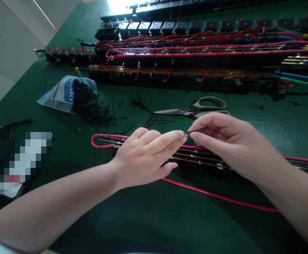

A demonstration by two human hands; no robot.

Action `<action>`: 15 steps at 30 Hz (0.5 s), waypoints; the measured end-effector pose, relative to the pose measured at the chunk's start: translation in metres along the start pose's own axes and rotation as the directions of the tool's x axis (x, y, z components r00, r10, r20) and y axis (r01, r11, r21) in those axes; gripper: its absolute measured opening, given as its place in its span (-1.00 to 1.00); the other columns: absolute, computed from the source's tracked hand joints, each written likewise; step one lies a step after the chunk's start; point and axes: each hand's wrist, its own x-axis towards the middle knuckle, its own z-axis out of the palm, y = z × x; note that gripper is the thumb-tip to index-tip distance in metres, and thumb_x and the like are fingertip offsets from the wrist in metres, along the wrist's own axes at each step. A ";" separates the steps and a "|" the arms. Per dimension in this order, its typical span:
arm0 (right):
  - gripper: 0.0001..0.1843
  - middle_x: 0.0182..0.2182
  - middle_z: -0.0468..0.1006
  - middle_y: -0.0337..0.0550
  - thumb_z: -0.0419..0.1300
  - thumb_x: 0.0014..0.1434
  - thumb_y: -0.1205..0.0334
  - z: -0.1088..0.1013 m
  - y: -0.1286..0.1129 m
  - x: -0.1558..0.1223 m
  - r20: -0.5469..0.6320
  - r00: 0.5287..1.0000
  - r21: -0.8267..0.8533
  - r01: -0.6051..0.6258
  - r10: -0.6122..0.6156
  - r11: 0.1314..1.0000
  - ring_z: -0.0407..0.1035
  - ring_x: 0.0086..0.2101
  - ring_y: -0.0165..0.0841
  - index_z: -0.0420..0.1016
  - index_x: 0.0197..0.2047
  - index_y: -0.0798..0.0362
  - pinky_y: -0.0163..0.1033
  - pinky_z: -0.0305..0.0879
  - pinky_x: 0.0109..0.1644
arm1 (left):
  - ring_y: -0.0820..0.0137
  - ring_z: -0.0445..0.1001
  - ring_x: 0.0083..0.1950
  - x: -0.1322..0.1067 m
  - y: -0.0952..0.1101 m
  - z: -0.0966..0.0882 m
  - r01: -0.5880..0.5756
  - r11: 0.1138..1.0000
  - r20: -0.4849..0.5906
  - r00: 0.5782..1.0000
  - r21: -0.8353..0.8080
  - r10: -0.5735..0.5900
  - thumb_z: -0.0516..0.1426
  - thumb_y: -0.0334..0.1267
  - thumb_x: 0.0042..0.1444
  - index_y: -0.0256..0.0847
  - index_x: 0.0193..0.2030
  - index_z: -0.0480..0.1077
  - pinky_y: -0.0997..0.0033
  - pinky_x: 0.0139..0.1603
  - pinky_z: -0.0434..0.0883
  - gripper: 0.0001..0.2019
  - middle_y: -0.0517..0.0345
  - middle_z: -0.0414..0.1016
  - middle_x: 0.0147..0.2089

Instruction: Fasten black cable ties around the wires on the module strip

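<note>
My right hand pinches a thin black cable tie between thumb and forefinger. My left hand has its fingers stretched out and its thumb apart. Its fingertips touch the left end of the cable tie; whether they grip it cannot be made out. Below both hands lies a long black strip assembly with copper-coloured rods. A red cable loops around its left end and runs along its near side. My hands hide part of the strip.
Scissors lie just beyond my hands, beside loose black cable ties. Farther left, a clear plastic bag spills more ties. Several wired strip assemblies stretch across the back of the green table. A pixelated item is at left.
</note>
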 end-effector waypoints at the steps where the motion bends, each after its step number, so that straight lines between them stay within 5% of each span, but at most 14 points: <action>1: -0.79 -0.41 0.56 -0.24 0.42 0.20 -0.03 0.000 0.000 0.000 0.002 1.000 0.000 0.002 -0.002 1.000 0.42 -0.43 -0.32 0.61 -0.24 -0.10 -0.18 0.39 -0.37 | 0.28 0.55 0.03 0.000 0.000 0.000 -0.001 1.000 0.003 1.000 0.001 0.001 0.10 -0.17 0.47 -0.32 0.40 0.37 0.18 -0.04 0.40 -0.55 0.05 0.55 0.36; 15: -0.86 -0.44 0.55 -0.27 0.38 0.24 0.05 -0.001 0.001 0.001 0.003 1.000 -0.001 0.019 -0.019 1.000 0.41 -0.46 -0.33 0.59 -0.26 -0.11 -0.20 0.40 -0.39 | 0.21 0.48 0.00 0.000 0.001 0.000 -0.021 0.999 0.020 1.000 0.048 0.020 0.13 -0.12 0.47 -0.27 0.31 0.42 0.17 -0.06 0.36 -0.61 0.08 0.63 0.17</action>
